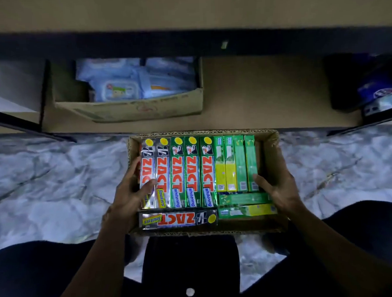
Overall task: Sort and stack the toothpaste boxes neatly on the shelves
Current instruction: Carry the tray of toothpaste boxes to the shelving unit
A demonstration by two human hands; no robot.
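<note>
The left hand [129, 195] grips the left wall of the cardboard tray [270, 140], thumb across a silver box [147, 171]. The right hand [277, 187] clasps the right wall, thumb against a green box [251, 161]. The toothpaste boxes [191, 171] lie packed inside the tray, just before the low shelf [260, 88].

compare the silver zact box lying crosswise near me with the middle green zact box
The silver box reads Smokers; the green box reads Whitening. The silver box lies crosswise along the carton's near wall; the green box points away from the person. Both show red ZACT lettering and a yellow dot.
</note>
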